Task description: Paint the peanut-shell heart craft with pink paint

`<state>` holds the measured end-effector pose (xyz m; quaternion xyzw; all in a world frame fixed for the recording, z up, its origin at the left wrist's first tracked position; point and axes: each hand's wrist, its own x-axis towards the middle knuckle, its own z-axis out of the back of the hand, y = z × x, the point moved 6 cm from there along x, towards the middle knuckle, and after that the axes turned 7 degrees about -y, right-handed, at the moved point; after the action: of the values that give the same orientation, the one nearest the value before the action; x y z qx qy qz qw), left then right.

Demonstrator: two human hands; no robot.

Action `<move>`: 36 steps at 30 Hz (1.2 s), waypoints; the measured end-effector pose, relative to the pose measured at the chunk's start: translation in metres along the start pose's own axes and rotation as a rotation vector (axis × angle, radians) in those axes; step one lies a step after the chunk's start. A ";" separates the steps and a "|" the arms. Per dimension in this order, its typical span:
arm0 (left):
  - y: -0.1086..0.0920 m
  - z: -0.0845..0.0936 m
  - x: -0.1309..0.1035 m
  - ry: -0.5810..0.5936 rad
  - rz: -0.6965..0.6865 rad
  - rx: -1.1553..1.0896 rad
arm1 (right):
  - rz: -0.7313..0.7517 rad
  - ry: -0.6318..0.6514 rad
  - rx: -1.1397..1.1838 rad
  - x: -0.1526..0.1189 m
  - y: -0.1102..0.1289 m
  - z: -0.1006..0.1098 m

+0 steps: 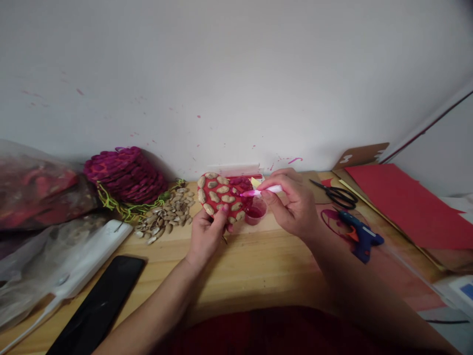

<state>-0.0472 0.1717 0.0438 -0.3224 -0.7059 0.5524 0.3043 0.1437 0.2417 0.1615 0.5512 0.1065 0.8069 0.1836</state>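
Note:
A round red disc (218,193) covered with peanut shells is held up by my left hand (209,231), the thumb on its front. Shells at its right side are magenta; the others are tan. My right hand (293,202) pinches a brush (271,189) with a white handle, its pink tip against the disc's right part. Just below and right of the disc, a small clear cup (256,212) of magenta liquid stands on the wooden table (254,276).
Loose peanut shells (166,217) lie left of the disc, beside a purple stack (125,175). A phone (99,305) and white power strip (92,261) lie at left. Scissors (338,194), a blue glue gun (362,236) and red sheets (410,202) are at right.

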 end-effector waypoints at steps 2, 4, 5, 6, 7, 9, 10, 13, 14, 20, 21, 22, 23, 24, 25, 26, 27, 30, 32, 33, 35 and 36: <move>-0.001 -0.001 -0.001 0.005 0.001 0.006 | 0.007 -0.010 0.013 0.000 0.001 0.000; -0.001 -0.002 -0.001 0.005 0.007 -0.001 | 0.013 -0.011 0.017 0.000 0.001 0.000; -0.001 -0.002 -0.001 0.002 0.012 -0.008 | 0.013 -0.009 0.015 0.000 0.001 -0.001; 0.000 -0.002 -0.001 -0.002 0.017 -0.017 | 0.014 -0.007 0.010 -0.001 0.000 -0.001; 0.000 -0.002 -0.001 -0.006 0.022 -0.022 | 0.017 -0.006 0.005 -0.001 0.000 -0.002; -0.001 -0.002 0.000 -0.012 0.024 -0.020 | 0.028 -0.012 0.006 -0.001 0.001 -0.002; -0.001 -0.002 0.000 -0.013 0.025 -0.015 | 0.036 -0.015 0.013 -0.001 0.002 -0.002; -0.003 -0.003 -0.001 -0.014 0.034 -0.011 | 0.057 -0.017 0.029 -0.001 0.004 -0.002; -0.003 -0.003 -0.001 -0.015 0.038 -0.014 | 0.059 -0.011 0.026 -0.001 0.004 -0.002; -0.001 -0.001 -0.001 -0.018 0.028 -0.014 | 0.076 -0.011 0.009 -0.001 0.006 -0.002; -0.001 -0.001 -0.001 -0.022 0.029 -0.013 | 0.083 -0.011 0.000 -0.002 0.007 -0.002; -0.002 -0.001 -0.001 -0.028 0.031 -0.012 | 0.086 -0.009 -0.013 -0.002 0.007 -0.003; -0.003 -0.002 -0.001 -0.031 0.035 -0.010 | 0.088 -0.003 -0.026 -0.002 0.008 -0.003; -0.004 -0.002 -0.001 -0.031 0.037 -0.009 | 0.090 0.003 -0.034 -0.002 0.009 -0.004; -0.006 -0.003 -0.002 -0.028 0.036 -0.009 | 0.090 0.009 -0.036 -0.002 0.010 -0.004; -0.008 -0.004 -0.002 -0.026 0.032 -0.012 | 0.088 0.013 -0.032 -0.003 0.010 -0.005; -0.009 -0.005 -0.002 -0.024 0.029 -0.016 | 0.085 0.015 -0.027 -0.003 0.011 -0.005; -0.008 -0.004 -0.002 -0.020 0.024 -0.015 | 0.080 0.018 -0.029 -0.002 0.011 -0.005; -0.005 -0.003 -0.001 -0.022 0.027 -0.007 | 0.090 0.016 -0.038 -0.002 0.011 -0.004; -0.004 -0.002 -0.001 -0.024 0.028 -0.003 | 0.094 0.011 -0.041 -0.001 0.010 -0.003; -0.002 -0.001 -0.001 -0.026 0.030 0.000 | 0.085 -0.010 -0.046 0.000 0.008 0.000; -0.002 -0.001 -0.001 -0.026 0.031 -0.001 | 0.071 -0.020 -0.047 0.000 0.007 0.002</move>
<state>-0.0460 0.1712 0.0459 -0.3262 -0.7049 0.5611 0.2862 0.1440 0.2357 0.1648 0.5580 0.0659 0.8098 0.1687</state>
